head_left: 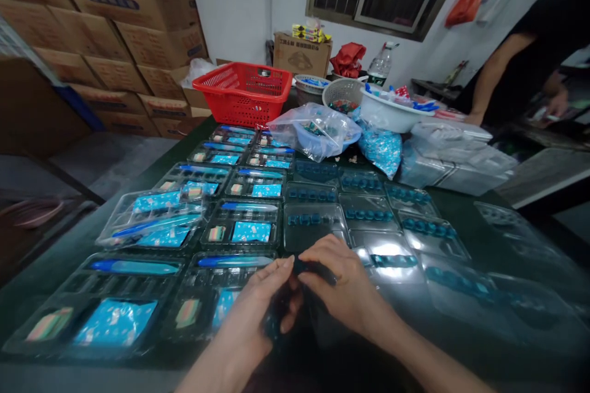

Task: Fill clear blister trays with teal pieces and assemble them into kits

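Both my hands meet over a dark table (83, 239), low and centre in the head view. My left hand (258, 310) and my right hand (341, 285) pinch together on a small dark thing between the fingertips; I cannot make out what it is. Under and around them lie clear plastic blister trays (239, 230). The trays on the left hold blue pens, blue cards and striped erasers. The trays on the right (369, 215) hold rows of small blue pieces.
A red basket (244, 92), plastic bags of blue parts (316, 129), a white bowl (391, 112) and woven baskets stand at the table's far end. Cardboard boxes (101, 24) are stacked at the left. Another person in black (530, 55) works at the right.
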Demonstrator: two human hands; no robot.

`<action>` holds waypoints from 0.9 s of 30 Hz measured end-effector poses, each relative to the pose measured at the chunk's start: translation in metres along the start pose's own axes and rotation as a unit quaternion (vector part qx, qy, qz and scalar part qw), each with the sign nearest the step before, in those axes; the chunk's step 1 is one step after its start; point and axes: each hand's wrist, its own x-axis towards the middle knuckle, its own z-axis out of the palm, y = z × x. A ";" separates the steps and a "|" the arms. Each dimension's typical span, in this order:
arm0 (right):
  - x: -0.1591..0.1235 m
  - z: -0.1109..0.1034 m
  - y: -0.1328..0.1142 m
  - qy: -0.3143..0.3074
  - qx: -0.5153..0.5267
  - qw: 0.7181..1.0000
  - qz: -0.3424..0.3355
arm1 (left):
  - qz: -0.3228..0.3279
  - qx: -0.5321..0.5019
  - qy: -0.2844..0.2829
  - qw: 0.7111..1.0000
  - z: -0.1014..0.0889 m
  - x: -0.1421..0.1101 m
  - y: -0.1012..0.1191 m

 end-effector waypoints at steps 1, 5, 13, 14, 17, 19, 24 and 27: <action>0.000 0.000 0.001 0.001 -0.002 1.000 0.007 | -0.008 -0.004 -0.003 1.000 0.000 0.000 -0.001; -0.003 -0.001 -0.004 -0.030 -0.026 0.999 0.013 | -0.035 -0.008 0.000 0.999 0.001 0.001 -0.006; 0.018 -0.024 0.023 0.003 -0.105 0.994 0.025 | -0.073 -0.070 -0.028 0.995 0.001 0.004 0.000; 0.025 -0.029 0.036 0.022 -0.126 0.991 0.034 | -0.075 -0.078 -0.028 0.994 0.000 0.003 0.001; 0.044 -0.039 0.073 0.033 -0.197 0.978 0.064 | -0.076 -0.086 -0.026 0.993 -0.004 0.001 0.005; 0.052 -0.038 0.090 0.019 -0.222 0.972 0.072 | -0.075 -0.088 -0.024 0.993 -0.006 0.000 0.005; 0.053 -0.029 0.102 0.000 -0.257 0.964 0.064 | -0.074 -0.093 -0.020 0.993 -0.011 0.000 0.007; 0.054 -0.029 0.101 -0.016 -0.283 0.958 0.052 | -0.069 -0.092 -0.024 0.993 -0.011 0.001 0.009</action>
